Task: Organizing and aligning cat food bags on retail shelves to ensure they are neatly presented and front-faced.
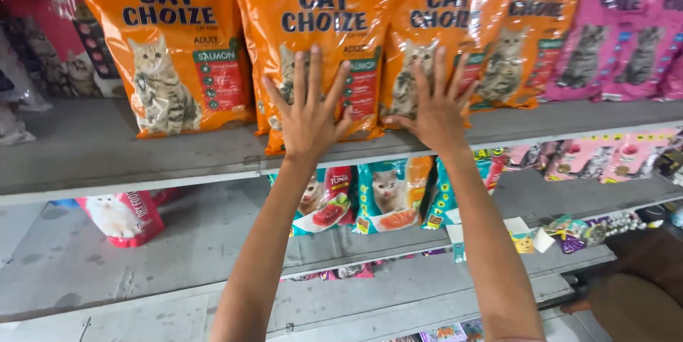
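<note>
Two splayed, empty hands, left hand [308, 111] and right hand [435, 111], against four orange bags [324, 36] (upright).

Both arms extended forward; left hand [307, 116] and right hand [436, 111] flat, palms forward, fingers [315, 71] spread.

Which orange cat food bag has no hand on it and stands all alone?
The far-left orange bag stands apart, untouched. The left hand and right hand press the middle bags.
</note>
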